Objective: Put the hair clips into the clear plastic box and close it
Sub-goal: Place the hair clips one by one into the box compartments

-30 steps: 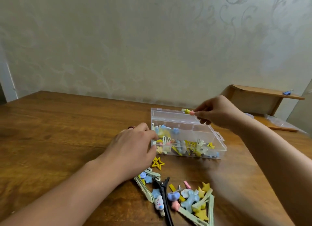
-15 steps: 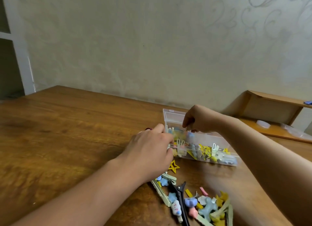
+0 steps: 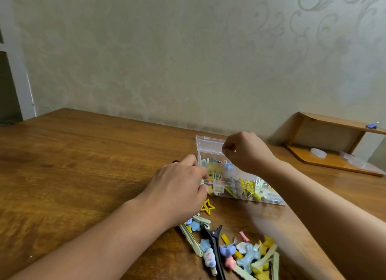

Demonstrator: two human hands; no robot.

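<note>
Two bare hands at the clear plastic compartment box [image 3: 234,187], lid tilted up at its far side, on the brown wooden table [image 3: 83,165]. Left hand [image 3: 179,187] curled against the box's left end wall, fingers closed on that corner, steadying it. Right hand [image 3: 244,152] poised over the box's far-left compartments, thumb and fingertips pinched together; whatever sits in that grip too small and hidden to make out, possibly a clip about to drop.

Inside the box: a jumble of pastel blue, yellow and white clips, some standing upright against the front wall. Box's long axis running from the left hand away toward the right, slightly nearer at the right end.

Loose pile of pastel hair clips [image 3: 236,252] lying nearer than the box, just below it, with a yellow open star clip [image 3: 207,207] close to the box's front wall and a long black metal clip [image 3: 215,246] pointing away from it. Probably the right hand's reach next: from box back toward the pile, many clips left, lid not yet shut.
</note>
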